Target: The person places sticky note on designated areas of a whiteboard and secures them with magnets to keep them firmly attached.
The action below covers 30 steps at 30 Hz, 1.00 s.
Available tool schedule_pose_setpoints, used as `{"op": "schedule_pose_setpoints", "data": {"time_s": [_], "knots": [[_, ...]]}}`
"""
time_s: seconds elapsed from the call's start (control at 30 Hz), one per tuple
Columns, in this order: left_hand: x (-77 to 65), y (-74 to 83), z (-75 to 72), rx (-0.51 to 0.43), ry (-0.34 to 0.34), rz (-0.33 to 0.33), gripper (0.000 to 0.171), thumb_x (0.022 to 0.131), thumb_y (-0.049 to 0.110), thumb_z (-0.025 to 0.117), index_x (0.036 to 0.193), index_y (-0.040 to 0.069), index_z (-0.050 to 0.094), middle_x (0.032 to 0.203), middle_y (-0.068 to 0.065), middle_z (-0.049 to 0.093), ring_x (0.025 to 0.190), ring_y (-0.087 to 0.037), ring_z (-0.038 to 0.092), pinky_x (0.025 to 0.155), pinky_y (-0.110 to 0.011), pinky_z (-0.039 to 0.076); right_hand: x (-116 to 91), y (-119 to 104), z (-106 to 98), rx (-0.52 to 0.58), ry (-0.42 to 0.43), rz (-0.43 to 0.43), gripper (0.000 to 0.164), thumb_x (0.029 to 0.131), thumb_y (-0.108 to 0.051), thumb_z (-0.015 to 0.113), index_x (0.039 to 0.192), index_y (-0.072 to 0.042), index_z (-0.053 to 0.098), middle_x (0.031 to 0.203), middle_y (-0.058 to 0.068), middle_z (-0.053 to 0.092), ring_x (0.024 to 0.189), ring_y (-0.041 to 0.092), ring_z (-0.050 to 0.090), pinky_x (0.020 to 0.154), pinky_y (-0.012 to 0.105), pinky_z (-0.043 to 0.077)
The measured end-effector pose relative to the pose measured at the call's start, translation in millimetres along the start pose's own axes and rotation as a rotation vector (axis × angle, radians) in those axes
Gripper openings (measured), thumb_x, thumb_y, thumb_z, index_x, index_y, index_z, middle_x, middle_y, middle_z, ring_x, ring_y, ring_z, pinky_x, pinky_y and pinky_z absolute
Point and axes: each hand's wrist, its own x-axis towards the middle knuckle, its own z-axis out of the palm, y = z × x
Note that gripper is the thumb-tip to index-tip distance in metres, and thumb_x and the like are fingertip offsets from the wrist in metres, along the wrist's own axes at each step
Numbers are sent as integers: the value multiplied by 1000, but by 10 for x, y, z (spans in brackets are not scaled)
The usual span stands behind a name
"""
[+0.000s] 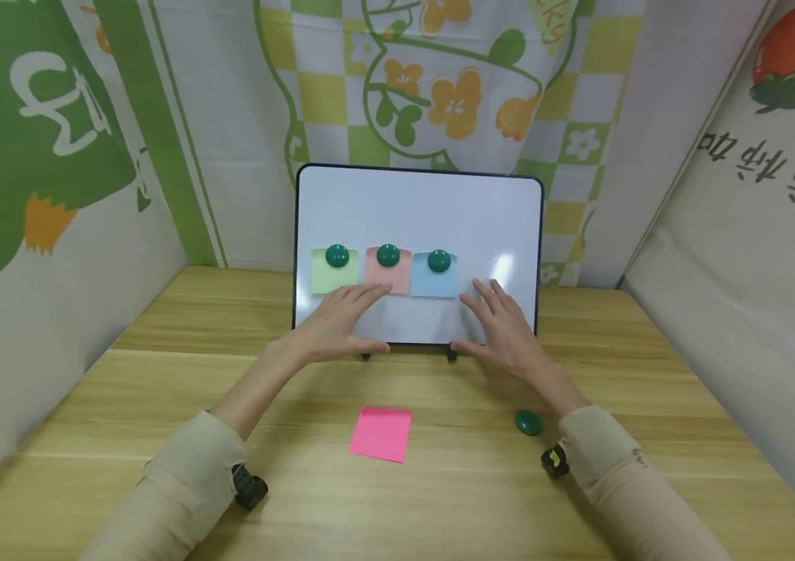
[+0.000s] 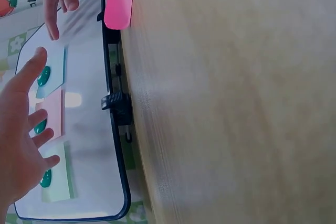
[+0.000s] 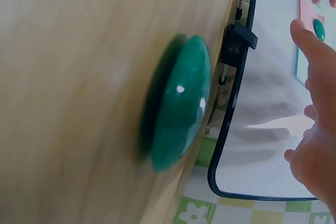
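A whiteboard [image 1: 418, 206] stands upright on small black feet at the back of the table. Three sticky notes hang on it in a row, green [image 1: 334, 280], pink [image 1: 385, 279] and blue [image 1: 434, 284], each under a round green magnet. My left hand [image 1: 337, 323] hovers before the board's lower left, fingers spread, holding nothing. Near the blue note's right side, my right hand [image 1: 506, 327] is also spread with nothing in it. A bright pink sticky note [image 1: 381, 434] lies on the table. Right of it, by my right wrist, rests one loose green magnet [image 3: 184, 106].
The wooden table [image 1: 285, 475] reaches back to a patterned curtain [image 1: 327, 78]. Printed cloth walls flank it left and right. A black clip foot [image 2: 118, 103] supports the board's lower edge. Small black devices [image 1: 250, 487] sit on both wrists.
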Motion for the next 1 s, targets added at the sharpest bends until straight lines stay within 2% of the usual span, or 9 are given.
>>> {"op": "schedule_pose_setpoints", "data": {"time_s": [0.17, 0.3, 0.4, 0.53, 0.63, 0.77, 1.0], "knots": [[-49, 17, -19, -23, -37, 12, 87, 84, 63, 67, 154, 22, 35, 157, -3, 38, 140, -29, 38, 117, -52, 28, -30, -5, -21, -26, -28, 23, 82, 83, -55, 73, 148, -13, 45, 161, 17, 28, 150, 44, 18, 119, 59, 20], [-95, 30, -28, -36, -107, 12, 87, 83, 63, 68, 154, 22, 36, 157, -3, 39, 142, -30, 37, 117, -54, 28, -66, -12, -37, -8, -61, 32, 81, 84, -54, 73, 148, -14, 44, 162, 15, 26, 151, 42, 15, 120, 59, 19], [-120, 32, -25, -70, -159, 16, 87, 84, 62, 69, 154, 22, 36, 157, -3, 40, 144, -30, 36, 118, -54, 26, -107, -14, -45, 13, -81, 35, 81, 84, -53, 73, 149, -14, 43, 163, 15, 26, 152, 41, 14, 119, 59, 19], [-141, 30, -22, -143, -191, 16, 82, 85, 56, 71, 153, 23, 38, 154, -1, 43, 140, -27, 41, 116, -50, 33, -162, -12, -57, 56, -84, 23, 81, 83, -49, 76, 148, -13, 44, 162, 15, 28, 151, 41, 16, 118, 61, 21], [-156, 29, -21, -222, -230, -7, 76, 85, 50, 73, 150, 22, 43, 151, 2, 46, 133, -25, 48, 110, -47, 41, -200, -3, -66, 97, -77, 8, 80, 82, -45, 78, 147, -11, 46, 160, 17, 30, 150, 43, 19, 117, 62, 23], [-190, 19, -15, -315, -284, -21, 66, 87, 46, 73, 143, 17, 52, 144, -1, 52, 125, -27, 54, 104, -48, 46, -256, 8, -87, 157, -92, 11, 78, 82, -41, 80, 146, -10, 48, 160, 17, 31, 150, 43, 18, 116, 63, 24], [-284, -14, 3, -345, -309, -11, 46, 89, 41, 72, 126, 15, 68, 131, 3, 58, 123, -26, 54, 105, -48, 45, -377, 28, -135, 262, -171, 74, 74, 85, -37, 78, 146, -10, 47, 161, 17, 28, 151, 43, 13, 115, 66, 21]]}}
